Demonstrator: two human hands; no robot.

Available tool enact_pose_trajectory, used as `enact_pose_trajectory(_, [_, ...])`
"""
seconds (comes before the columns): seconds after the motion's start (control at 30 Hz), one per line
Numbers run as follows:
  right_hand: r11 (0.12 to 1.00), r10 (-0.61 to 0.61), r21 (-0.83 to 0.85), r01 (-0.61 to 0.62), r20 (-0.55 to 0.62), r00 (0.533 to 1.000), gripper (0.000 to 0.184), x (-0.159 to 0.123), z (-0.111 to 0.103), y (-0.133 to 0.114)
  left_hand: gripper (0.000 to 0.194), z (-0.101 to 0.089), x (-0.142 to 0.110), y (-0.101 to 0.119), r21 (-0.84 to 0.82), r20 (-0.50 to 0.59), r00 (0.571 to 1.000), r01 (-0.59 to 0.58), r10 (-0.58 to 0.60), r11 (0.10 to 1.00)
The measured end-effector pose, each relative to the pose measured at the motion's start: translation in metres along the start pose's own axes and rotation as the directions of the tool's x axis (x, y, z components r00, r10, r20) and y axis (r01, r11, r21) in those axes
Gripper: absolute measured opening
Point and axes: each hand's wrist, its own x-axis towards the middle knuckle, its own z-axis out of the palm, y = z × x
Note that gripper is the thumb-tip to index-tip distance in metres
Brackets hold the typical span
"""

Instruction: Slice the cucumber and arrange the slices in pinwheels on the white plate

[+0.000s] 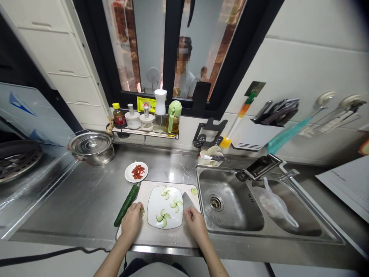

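A white square plate (153, 223) rests on a pale cutting board (170, 241). On it, thin cucumber slices (165, 193) form three pinwheel shapes. My left hand (132, 222) is curled at the plate's left side, with a cucumber slice (142, 212) showing at its fingertips. By the plate's right edge, my right hand (195, 223) has thumb and fingers pinched together; what they hold, if anything, is hidden. A knife blade (188, 201) lies just beyond the right hand, its handle out of sight. Left of the board is a whole cucumber (127, 205).
A small plate of chopped red pieces (138, 172) sits behind the board. Cucumber bits (194, 191) lie at the board's upper right corner. To the right is a double sink (230, 227) with a plastic bag (275, 206). A lidded pot (92, 148) stands back left, beneath a condiment shelf (144, 132).
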Motion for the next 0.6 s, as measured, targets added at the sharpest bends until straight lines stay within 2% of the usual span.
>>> enact_pose_trajectory(0.1, [1.0,-0.016,0.001,0.016,0.01,1.0,0.022,-0.001,0.001,-0.007,0.022,-0.007,-0.004,-0.002,-0.108,-0.041,0.999,-0.032,0.028,0.994])
enact_pose_trajectory(0.2, [0.997,-0.073,0.026,0.071,0.061,0.996,0.021,-0.004,0.004,-0.024,0.02,-0.017,-0.006,-0.001,-0.32,-0.049,0.999,-0.033,0.018,0.947])
enact_pose_trajectory(0.3, [0.984,-0.173,0.075,0.162,0.17,0.97,0.019,-0.007,0.011,-0.05,0.022,-0.027,-0.006,0.01,-0.598,0.005,0.998,-0.051,0.067,0.8])
enact_pose_trajectory(0.37, [0.962,-0.271,0.109,0.251,0.251,0.929,0.022,-0.007,0.016,-0.067,0.03,-0.032,-0.006,0.021,-0.744,0.051,0.988,-0.061,0.148,0.665])
enact_pose_trajectory(0.47, [0.935,-0.354,0.131,0.33,0.299,0.886,0.021,-0.007,0.02,-0.083,0.034,-0.035,-0.007,0.036,-0.85,0.08,0.974,-0.043,0.21,0.525])
enact_pose_trajectory(0.6, [0.929,-0.37,0.128,0.348,0.287,0.884,0.012,-0.005,0.02,-0.088,0.034,-0.036,-0.011,0.047,-0.897,0.097,0.969,-0.015,0.229,0.442])
